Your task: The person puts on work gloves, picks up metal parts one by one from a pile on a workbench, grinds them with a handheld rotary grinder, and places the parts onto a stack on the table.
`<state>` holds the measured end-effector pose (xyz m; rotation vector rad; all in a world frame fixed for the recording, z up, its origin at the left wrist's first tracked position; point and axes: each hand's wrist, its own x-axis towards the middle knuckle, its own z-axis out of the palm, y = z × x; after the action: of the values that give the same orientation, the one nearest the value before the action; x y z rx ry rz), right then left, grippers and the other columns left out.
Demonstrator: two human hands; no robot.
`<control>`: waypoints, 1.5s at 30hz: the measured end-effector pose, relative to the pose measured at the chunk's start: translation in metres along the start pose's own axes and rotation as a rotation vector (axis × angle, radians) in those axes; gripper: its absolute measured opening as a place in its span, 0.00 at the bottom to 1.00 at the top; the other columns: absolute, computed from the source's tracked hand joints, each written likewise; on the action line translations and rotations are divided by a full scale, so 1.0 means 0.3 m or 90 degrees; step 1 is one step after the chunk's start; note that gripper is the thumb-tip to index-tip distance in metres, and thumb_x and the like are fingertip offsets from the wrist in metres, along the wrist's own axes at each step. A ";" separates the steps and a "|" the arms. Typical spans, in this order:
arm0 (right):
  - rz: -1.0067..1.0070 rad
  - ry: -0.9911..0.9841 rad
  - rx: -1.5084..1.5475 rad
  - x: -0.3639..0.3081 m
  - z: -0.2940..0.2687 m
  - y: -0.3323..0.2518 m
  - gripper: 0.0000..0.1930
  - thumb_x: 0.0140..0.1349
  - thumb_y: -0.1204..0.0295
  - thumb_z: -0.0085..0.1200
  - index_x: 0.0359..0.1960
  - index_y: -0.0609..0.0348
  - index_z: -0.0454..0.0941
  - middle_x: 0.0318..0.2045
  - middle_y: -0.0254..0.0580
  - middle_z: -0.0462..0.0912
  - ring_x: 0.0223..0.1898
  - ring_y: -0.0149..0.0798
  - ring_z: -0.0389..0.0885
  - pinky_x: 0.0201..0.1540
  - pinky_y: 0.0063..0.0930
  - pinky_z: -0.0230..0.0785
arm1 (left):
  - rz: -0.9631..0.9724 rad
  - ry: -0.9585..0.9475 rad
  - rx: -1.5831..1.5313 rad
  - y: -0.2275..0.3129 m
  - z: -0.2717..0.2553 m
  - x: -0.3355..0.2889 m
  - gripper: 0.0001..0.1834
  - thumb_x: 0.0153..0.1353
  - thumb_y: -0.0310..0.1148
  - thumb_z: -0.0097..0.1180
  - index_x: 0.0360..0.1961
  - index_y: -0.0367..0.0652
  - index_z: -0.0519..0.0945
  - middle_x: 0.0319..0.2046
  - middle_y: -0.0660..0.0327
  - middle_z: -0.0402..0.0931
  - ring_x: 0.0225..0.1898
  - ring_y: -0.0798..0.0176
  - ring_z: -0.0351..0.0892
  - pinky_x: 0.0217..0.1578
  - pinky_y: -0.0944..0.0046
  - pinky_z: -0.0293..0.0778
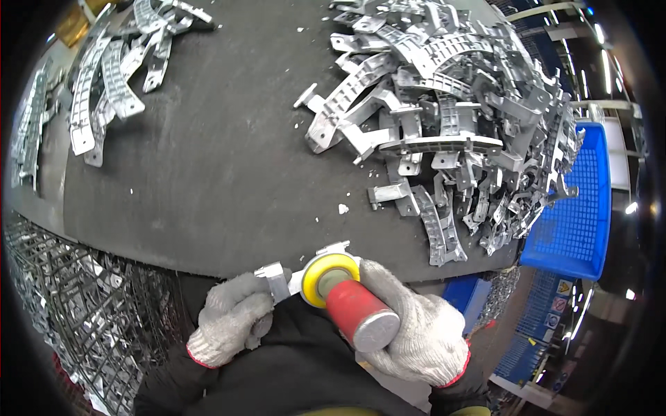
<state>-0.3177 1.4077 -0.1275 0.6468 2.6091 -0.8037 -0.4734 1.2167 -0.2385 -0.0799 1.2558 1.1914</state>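
Note:
My left hand (236,312), in a knitted work glove, is closed around one end of a silver cast metal bracket (275,281) at the table's near edge. My right hand (423,322), gloved the same way, grips a red handheld sander (357,308) with a round yellow pad (313,277). The pad lies against or just over the bracket and covers its middle. Beyond the pad, a short piece of the bracket's far side shows. Whether pad and metal touch, I cannot tell.
Many similar brackets (444,90) are heaped on the dark table (229,139) at right. A smaller group (114,76) lies far left. A blue plastic crate (572,215) stands past the right edge. A wire mesh basket (90,326) with metal parts sits at lower left.

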 end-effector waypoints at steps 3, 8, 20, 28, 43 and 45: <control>0.074 -0.041 -0.024 -0.025 -0.001 -0.014 0.45 0.49 0.58 0.75 0.67 0.62 0.68 0.50 0.46 0.86 0.36 0.47 0.90 0.39 0.35 0.82 | -0.017 -0.009 0.029 0.015 0.001 0.013 0.25 0.63 0.32 0.51 0.58 0.30 0.78 0.18 0.62 0.71 0.15 0.71 0.65 0.14 0.70 0.63; 0.140 -0.077 -0.006 -0.066 0.027 -0.018 0.37 0.51 0.59 0.75 0.61 0.61 0.74 0.41 0.43 0.88 0.30 0.44 0.89 0.34 0.34 0.81 | -0.021 -0.011 0.016 0.025 0.002 0.002 0.25 0.63 0.32 0.50 0.58 0.30 0.78 0.17 0.63 0.69 0.14 0.72 0.63 0.14 0.70 0.61; -0.151 -0.083 -0.042 0.052 0.042 -0.063 0.44 0.53 0.59 0.69 0.69 0.67 0.65 0.28 0.42 0.80 0.22 0.40 0.83 0.22 0.34 0.75 | -0.023 -0.037 -0.005 -0.007 -0.010 0.014 0.18 0.68 0.40 0.57 0.50 0.36 0.80 0.24 0.65 0.74 0.20 0.75 0.70 0.18 0.71 0.66; -0.155 -0.048 -0.026 -0.025 0.085 -0.050 0.44 0.51 0.61 0.70 0.68 0.67 0.66 0.31 0.42 0.83 0.22 0.39 0.84 0.22 0.33 0.74 | -0.023 0.007 -0.011 0.012 -0.004 0.005 0.26 0.65 0.36 0.58 0.61 0.34 0.78 0.29 0.63 0.81 0.17 0.76 0.70 0.16 0.75 0.63; 0.047 0.157 -0.059 -0.191 -0.002 0.113 0.42 0.49 0.54 0.75 0.65 0.57 0.73 0.40 0.43 0.89 0.30 0.47 0.89 0.35 0.38 0.83 | 0.622 -0.052 0.538 0.268 0.230 0.035 0.12 0.55 0.23 0.66 0.42 0.36 0.83 0.40 0.49 0.85 0.40 0.49 0.88 0.41 0.58 0.83; 0.008 0.121 -0.051 -0.184 -0.034 0.104 0.42 0.51 0.55 0.73 0.67 0.57 0.70 0.41 0.44 0.89 0.30 0.47 0.89 0.34 0.39 0.83 | 0.582 -0.061 0.558 0.275 0.268 0.011 0.10 0.56 0.21 0.64 0.41 0.34 0.83 0.41 0.49 0.85 0.40 0.50 0.88 0.41 0.59 0.83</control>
<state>-0.2570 1.4190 -0.1092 0.7486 2.7886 -0.6589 -0.4787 1.3061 -0.1659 1.2923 1.6824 1.2348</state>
